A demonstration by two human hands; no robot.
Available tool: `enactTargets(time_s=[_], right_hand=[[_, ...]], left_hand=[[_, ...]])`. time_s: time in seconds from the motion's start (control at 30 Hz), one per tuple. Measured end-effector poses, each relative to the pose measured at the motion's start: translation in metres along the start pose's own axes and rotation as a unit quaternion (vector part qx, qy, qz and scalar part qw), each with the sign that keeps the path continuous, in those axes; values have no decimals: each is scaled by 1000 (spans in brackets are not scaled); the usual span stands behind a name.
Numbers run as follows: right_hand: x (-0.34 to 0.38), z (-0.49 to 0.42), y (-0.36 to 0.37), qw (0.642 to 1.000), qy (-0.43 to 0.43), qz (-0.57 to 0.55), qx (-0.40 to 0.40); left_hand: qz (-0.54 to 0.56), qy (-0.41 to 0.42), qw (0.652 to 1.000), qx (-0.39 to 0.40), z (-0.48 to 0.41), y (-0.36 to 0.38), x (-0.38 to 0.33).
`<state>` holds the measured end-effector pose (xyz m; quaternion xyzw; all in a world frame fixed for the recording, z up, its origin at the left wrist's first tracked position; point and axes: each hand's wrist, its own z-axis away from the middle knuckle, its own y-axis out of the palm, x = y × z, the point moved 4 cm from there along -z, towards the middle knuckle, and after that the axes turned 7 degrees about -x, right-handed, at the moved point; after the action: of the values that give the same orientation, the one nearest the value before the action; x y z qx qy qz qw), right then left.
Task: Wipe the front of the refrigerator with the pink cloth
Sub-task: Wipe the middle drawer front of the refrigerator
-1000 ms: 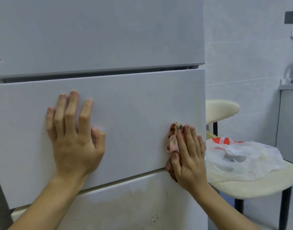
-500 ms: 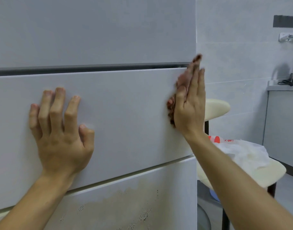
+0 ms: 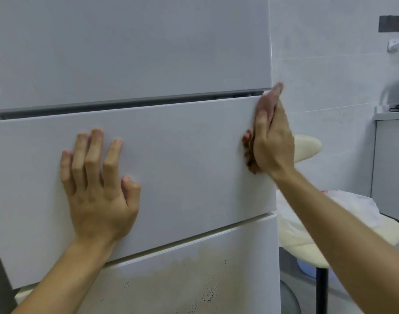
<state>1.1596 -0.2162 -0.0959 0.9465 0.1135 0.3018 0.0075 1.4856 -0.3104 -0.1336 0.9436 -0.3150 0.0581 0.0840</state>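
The white refrigerator [image 3: 182, 155] fills the left and middle of the view, with an upper door, a middle drawer front and a stained lower front. My left hand [image 3: 99, 184] lies flat with spread fingers on the middle drawer front. My right hand [image 3: 272, 137] presses the pink cloth [image 3: 248, 152] against the drawer's right edge with straight fingers reaching up to the gap under the upper door. Only a dark crumpled bit of the cloth shows beside the palm.
A cream chair [image 3: 307, 243] with a black leg stands right of the refrigerator, a white plastic bag [image 3: 352, 207] on its seat. A tiled wall [image 3: 329, 87] is behind it, a white cabinet [image 3: 391, 168] at far right. Brown stains mark the lower front [image 3: 182, 279].
My right hand slid the cloth up the drawer's right edge from the bottom corner to near the top gap. My left hand stayed flat on the drawer.
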Motion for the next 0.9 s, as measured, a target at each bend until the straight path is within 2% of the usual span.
enactTargets(time_s=[0.07, 0.2, 0.27, 0.4, 0.57, 0.67, 0.77, 0.83, 0.9], right_hand=[[13, -14, -3, 1000, 1, -13, -2], [-30, 45, -7, 985, 161, -68, -6], [-56, 87, -13, 981, 187, -42, -9], [-78, 122, -18, 988, 144, 36, 31], [-42, 69, -3, 993, 118, 2, 5], [2, 29, 12, 999, 18, -7, -30], [14, 32, 15, 994, -70, 19, -86], [5, 71, 18, 992, -108, 19, -67], [-6, 126, 22, 988, -153, 28, -7]], left_hand=[[3, 2, 1000, 2, 0, 1, 0], [-2, 1, 1000, -5, 1, 2, -1], [-6, 0, 1000, -8, 1, 2, -1], [-9, 0, 1000, -10, 0, 3, -2], [-11, 2, 1000, -18, 1, 3, -2], [-8, 2, 1000, -11, 1, 2, -1], [-5, 1, 1000, -7, 1, 3, 1], [-3, 2, 1000, -10, 2, 3, 0], [0, 3, 1000, -10, 1, 3, 1]])
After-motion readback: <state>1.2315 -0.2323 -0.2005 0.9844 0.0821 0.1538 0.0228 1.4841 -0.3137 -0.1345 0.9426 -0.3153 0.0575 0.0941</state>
